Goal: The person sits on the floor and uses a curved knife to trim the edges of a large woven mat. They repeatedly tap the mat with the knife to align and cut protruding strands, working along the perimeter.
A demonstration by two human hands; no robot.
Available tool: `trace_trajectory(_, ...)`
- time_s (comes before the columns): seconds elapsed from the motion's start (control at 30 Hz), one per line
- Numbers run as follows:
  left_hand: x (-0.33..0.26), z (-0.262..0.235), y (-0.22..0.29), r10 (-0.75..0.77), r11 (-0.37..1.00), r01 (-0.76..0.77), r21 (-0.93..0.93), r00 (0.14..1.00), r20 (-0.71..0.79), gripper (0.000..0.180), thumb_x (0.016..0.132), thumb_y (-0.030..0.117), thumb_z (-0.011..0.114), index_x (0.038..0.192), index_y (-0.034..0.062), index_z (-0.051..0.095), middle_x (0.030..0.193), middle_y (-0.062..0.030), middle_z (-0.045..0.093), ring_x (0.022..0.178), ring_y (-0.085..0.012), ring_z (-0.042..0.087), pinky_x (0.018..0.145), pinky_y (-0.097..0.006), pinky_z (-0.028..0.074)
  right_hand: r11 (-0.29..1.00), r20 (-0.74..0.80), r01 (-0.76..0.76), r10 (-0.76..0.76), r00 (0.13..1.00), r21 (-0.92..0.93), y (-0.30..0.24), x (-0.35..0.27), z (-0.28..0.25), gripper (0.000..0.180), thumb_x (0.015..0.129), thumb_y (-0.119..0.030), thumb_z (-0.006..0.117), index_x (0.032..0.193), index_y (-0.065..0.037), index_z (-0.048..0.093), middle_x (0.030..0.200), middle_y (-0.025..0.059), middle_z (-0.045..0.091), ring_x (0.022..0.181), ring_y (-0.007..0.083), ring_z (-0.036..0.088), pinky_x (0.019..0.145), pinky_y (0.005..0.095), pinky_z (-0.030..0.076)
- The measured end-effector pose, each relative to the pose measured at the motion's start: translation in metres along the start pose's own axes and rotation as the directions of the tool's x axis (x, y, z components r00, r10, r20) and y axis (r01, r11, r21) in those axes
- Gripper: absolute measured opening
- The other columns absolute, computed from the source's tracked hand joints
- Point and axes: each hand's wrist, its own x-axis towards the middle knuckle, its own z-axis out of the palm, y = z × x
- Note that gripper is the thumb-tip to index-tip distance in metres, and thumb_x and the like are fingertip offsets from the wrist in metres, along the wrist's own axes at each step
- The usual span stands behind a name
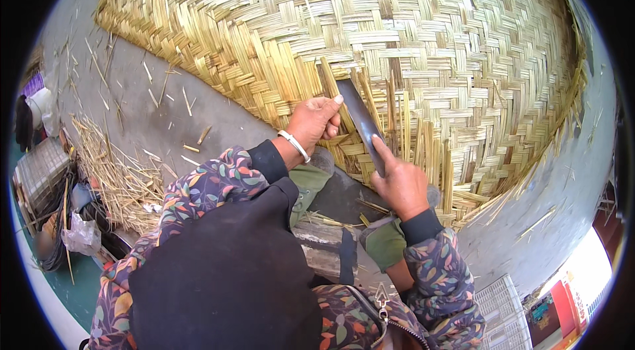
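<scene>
Closed around a flat dark blade [362, 122], the right hand [403, 184] holds it at the near edge of a woven mat [423, 26], where the left hand [309, 126] pinches a yellow strip [329, 79].

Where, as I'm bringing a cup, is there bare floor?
Mostly bare: right-hand grey floor between the woven mat and white crate, bar a few straws. Crowded: left, by the straw pile, and around the metal blade.

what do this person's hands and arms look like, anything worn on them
The right hand and left hand are ungloved; the left wears a pale bangle. The dark sleeves carry a multicoloured leaf print and end in plain black cuffs.
</scene>
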Motion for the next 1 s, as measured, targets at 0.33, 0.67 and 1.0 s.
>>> trace_trajectory(0.33,0.011,0.022,0.015,-0.094,0.995,0.099,0.019,0.982,-0.165,0.028,0.096,0.021,0.060,0.072,0.0086,0.053,0.057,0.0005,0.055,0.040,-0.0076,0.047,0.037,-0.024,0.035,0.996,-0.041,0.032,-0.036,0.999,-0.088,0.003,0.019,0.008,0.072,0.075,-0.025,0.069,0.143,-0.030,0.045,0.073,0.0113,0.066,0.063,0.0298,0.066,0.056,0.0441,0.053)
trace_trajectory(0.67,0.015,-0.001,-0.002,0.390,0.248,-0.190,0.950,0.917,0.082,0.036,0.083,0.042,0.071,0.082,0.0072,0.067,0.070,-0.0156,0.065,0.067,-0.0327,0.065,0.061,-0.043,0.051,0.974,-0.071,0.060,-0.077,0.995,-0.217,0.009,0.001,0.005,0.070,0.077,-0.024,0.069,0.143,-0.027,0.045,0.069,0.0104,0.063,0.055,0.0279,0.064,0.050,0.0413,0.052)
trace_trajectory(1.0,0.013,0.012,-0.003,0.523,0.554,-0.350,0.755,0.852,0.011,0.017,0.089,0.023,0.064,0.093,0.0065,0.064,0.080,-0.0142,0.068,0.071,-0.0316,0.067,0.065,-0.041,0.052,0.994,0.026,0.000,0.003,1.000,-0.105,0.063,-0.106,-0.053,0.077,0.068,-0.017,0.071,0.141,-0.029,0.049,0.067,0.0103,0.061,0.059,0.0296,0.063,0.053,0.0412,0.051)
